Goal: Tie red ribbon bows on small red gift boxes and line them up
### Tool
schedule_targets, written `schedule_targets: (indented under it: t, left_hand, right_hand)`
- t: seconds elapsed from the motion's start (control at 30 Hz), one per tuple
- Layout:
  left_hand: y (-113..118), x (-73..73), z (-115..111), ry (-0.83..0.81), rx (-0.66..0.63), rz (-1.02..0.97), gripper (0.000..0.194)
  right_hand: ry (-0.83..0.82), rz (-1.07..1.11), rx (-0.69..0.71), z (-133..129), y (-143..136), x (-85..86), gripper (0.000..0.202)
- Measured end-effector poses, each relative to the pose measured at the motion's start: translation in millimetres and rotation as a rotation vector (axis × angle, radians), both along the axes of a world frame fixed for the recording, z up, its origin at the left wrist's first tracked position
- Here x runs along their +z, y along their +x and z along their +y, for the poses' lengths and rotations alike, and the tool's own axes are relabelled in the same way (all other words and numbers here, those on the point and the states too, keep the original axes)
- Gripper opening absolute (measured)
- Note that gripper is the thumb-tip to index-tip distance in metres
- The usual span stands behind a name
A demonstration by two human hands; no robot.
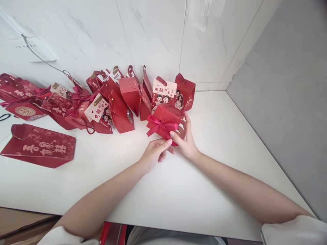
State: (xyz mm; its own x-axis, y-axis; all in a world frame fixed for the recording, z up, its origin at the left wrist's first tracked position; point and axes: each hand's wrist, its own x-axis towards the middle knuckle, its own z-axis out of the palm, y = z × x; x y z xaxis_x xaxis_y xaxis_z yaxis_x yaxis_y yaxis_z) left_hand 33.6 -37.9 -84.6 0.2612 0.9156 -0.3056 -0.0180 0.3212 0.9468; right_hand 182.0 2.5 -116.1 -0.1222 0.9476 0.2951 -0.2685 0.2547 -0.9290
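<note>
A small red box (167, 114) with a pink ribbon bow (160, 126) on its front is between my two hands, near the back of the white table. My right hand (186, 139) grips its right side, the thumb on the front and the fingers around the edge. At its lower front edge is my left hand (155, 151), thumb and fingers curled at the bottom below the bow; part of its fingers is hidden. Just behind the box stand a pink-and-red box (163, 90) with cartoon figures and a dark red box (187, 93).
Several red gift boxes (121, 115) stand crowded along the tiled wall (155, 37) at the back left. One larger red box (41, 146) lies at the left of the white table (217, 183). A grey cable hangs at the upper left. A grey surface borders the right side.
</note>
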Motion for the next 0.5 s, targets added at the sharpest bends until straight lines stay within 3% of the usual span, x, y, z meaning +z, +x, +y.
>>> schedule_targets:
  t: [0.23, 0.5]
  left_hand:
    - [-2.8, -1.4, -0.1, -0.021, -0.077, -0.041, 0.044]
    - [-10.3, -5.1, 8.8, 0.17, -0.017, 0.151, 0.043]
  right_hand:
    - [0.043, -0.031, 0.008, -2.6, -0.2, 2.0, 0.101]
    - [-0.174, 0.062, -0.02, 10.9, 4.6, -11.0, 0.086]
